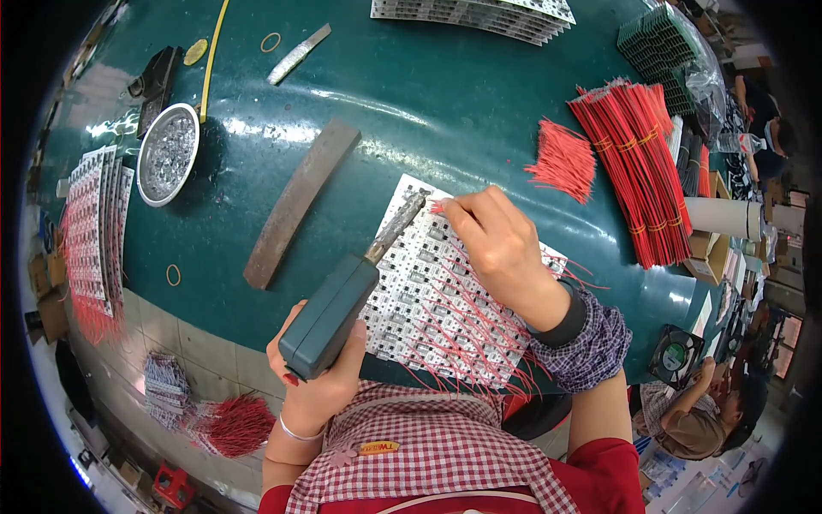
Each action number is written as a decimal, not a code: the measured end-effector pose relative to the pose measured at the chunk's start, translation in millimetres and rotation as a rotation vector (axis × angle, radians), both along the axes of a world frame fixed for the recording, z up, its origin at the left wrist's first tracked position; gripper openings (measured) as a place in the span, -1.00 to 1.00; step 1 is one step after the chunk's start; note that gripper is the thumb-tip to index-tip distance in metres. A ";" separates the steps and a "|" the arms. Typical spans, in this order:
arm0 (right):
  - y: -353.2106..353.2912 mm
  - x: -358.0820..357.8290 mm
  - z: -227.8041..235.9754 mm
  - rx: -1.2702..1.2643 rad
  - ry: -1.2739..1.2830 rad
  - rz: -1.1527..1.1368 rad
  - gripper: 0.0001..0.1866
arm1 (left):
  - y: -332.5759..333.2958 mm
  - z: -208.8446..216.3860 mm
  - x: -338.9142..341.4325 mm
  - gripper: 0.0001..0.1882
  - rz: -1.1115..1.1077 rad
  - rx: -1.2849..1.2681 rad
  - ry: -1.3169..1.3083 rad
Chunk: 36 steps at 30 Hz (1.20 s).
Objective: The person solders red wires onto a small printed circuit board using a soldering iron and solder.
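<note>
My left hand [336, 377] is closed around the dark green body of a soldering gun [330, 313]. The gun's thick metal tip [398, 224] rests at or just over the top edge of a white circuit board panel [402, 283] filled with small dark parts. Close to that tip, the thumb and fingers of my right hand [492, 236] pinch a red wire [438, 206]; most of the wire is hidden by the hand. Many red wires [467, 330] trail from the panel toward its lower right.
A brown bar [300, 206] and a bowl of metal bits [195, 141] lie to the left. Loose red wires [562, 161] and bundled red wires [634, 171] lie at right. Wired panels [111, 231] hang over the left edge; stacked panels [479, 17] stand at the far side. Another person [711, 411] sits at right.
</note>
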State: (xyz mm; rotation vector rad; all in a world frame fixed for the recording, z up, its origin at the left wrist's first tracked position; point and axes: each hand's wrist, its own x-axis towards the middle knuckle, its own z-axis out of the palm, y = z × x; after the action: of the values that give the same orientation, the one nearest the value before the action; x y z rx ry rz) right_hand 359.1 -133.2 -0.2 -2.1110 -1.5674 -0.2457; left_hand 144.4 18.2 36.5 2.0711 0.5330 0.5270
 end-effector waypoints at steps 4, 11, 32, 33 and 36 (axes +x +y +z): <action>0.3 -2.8 1.3 -0.002 0.038 -0.028 -0.64 | -2.1 1.6 -2.6 -0.83 0.078 -0.062 0.017; 2.1 -7.1 3.2 0.070 -0.035 -0.083 -0.67 | -3.1 2.8 -4.8 -0.81 0.124 -0.089 0.022; 6.8 -27.6 -1.0 0.012 0.021 -0.101 -0.70 | 3.2 1.4 -1.9 -0.83 0.009 -0.066 0.000; 6.9 -27.9 0.3 -0.007 0.014 -0.103 -0.70 | 3.4 2.0 -1.5 -0.83 0.009 -0.066 0.001; 6.4 -29.6 4.3 -0.054 0.031 -0.097 -0.70 | 3.8 3.7 -0.5 -0.84 0.000 -0.052 0.007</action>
State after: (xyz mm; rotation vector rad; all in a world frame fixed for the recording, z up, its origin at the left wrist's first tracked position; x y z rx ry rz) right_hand 329.5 -126.8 4.1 -2.2249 -1.4724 -0.2047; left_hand 143.9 22.0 40.2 2.0239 0.5456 0.5006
